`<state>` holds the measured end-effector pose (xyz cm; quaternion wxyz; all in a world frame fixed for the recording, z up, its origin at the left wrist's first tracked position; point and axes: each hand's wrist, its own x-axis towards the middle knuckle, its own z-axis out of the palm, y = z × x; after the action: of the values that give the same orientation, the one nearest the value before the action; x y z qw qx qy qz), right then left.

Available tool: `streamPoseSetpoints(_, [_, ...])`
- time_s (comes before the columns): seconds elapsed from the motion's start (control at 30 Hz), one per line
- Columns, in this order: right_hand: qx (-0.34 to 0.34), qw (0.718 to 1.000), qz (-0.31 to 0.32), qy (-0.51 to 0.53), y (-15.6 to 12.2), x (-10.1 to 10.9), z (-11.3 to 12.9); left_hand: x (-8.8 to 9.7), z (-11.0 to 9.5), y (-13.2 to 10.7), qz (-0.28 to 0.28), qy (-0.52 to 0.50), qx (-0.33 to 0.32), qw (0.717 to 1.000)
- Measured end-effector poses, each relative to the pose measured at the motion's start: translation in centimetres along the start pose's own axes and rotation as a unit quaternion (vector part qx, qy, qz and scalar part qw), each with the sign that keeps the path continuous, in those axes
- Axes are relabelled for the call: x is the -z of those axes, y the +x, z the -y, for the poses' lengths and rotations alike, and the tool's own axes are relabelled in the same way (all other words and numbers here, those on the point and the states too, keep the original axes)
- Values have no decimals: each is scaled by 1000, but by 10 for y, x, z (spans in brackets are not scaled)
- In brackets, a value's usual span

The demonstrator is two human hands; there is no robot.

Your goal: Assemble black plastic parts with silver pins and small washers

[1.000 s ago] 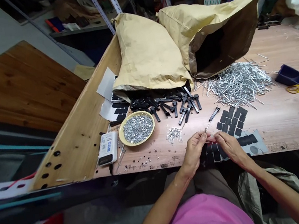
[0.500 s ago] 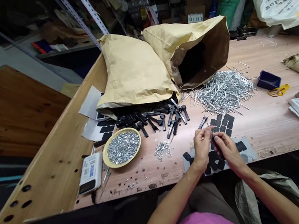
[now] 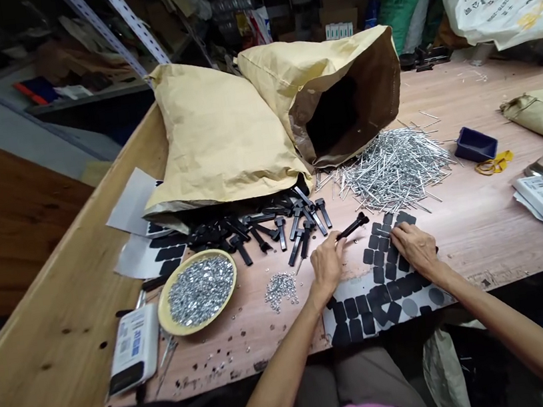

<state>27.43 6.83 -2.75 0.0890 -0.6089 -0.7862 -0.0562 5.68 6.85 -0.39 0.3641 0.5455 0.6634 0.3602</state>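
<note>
My left hand (image 3: 327, 264) is closed on one end of a slim black plastic part (image 3: 351, 226) that points up and to the right. My right hand (image 3: 411, 246) rests with curled fingers on a sheet of black adhesive pads (image 3: 381, 286) at the table's near edge; whether it grips a pad is hidden. A heap of similar black plastic parts (image 3: 264, 221) lies just beyond my left hand. A small pile of silver washers (image 3: 280, 288) sits left of that hand.
A yellow dish of silver washers (image 3: 198, 294) and a white device (image 3: 133, 347) lie at the left. Two tan paper sacks (image 3: 221, 130) stand behind. A pile of metal pins (image 3: 388, 170) spreads from the open sack. A blue tray (image 3: 475, 145) is at the right.
My hands have parted: the left now holds the black part alone and the right has dropped onto the pad sheet. The camera has tilted, so the table appears shifted left and lower.
</note>
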Motion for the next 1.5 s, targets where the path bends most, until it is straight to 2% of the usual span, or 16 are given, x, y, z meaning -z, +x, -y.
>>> streamPoseSetpoints(0.07, [-6,1000,-17,3,4,-4,-9,13,1,-3,27,-127,32,991])
streamPoseSetpoints(0.2, [15,1000,-22,-13,15,-8,-29,33,1,-10,78,-330,121,933])
streamPoseSetpoints(0.33, [53,997,-20,-46,28,-5,-47,41,-4,-16,87,-406,170,894])
streamPoseSetpoints(0.43, [75,995,-5,-59,20,-4,-46,43,-7,-21,101,-430,191,877])
streamPoseSetpoints(0.53, [182,983,10,-17,-10,-3,-30,45,-7,-25,91,-440,205,870])
streamPoseSetpoints(0.63, [327,944,18,48,-33,-2,-19,47,-7,-29,69,-440,210,871])
streamPoseSetpoints(0.7, [283,958,11,49,-27,1,-24,46,-8,-30,71,-431,219,873])
streamPoseSetpoints(0.77, [155,988,2,20,-12,2,-33,43,-10,-32,84,-417,236,874])
streamPoseSetpoints(0.8, [121,993,5,13,-5,2,-36,41,-10,-33,90,-412,241,874])
streamPoseSetpoints(0.87, [163,986,17,21,-3,1,-36,38,-11,-35,93,-412,241,874])
streamPoseSetpoints(0.93, [263,964,32,29,-17,0,-26,36,-10,-38,88,-422,233,872])
streamPoseSetpoints(1.0, [312,949,39,17,-36,0,-13,34,-11,-41,82,-427,228,871])
streamPoseSetpoints(1.13, [285,956,63,-12,-50,6,5,32,-15,-50,92,-416,220,877])
streamPoseSetpoints(1.27, [209,973,100,-12,-47,30,8,40,-21,-63,95,-410,214,881])
streamPoseSetpoints(1.37, [153,982,103,30,-77,57,-3,53,-18,-73,81,-417,204,882])
streamPoseSetpoints(1.5, [71,989,96,90,-164,77,-32,79,-3,-84,15,-431,185,883])
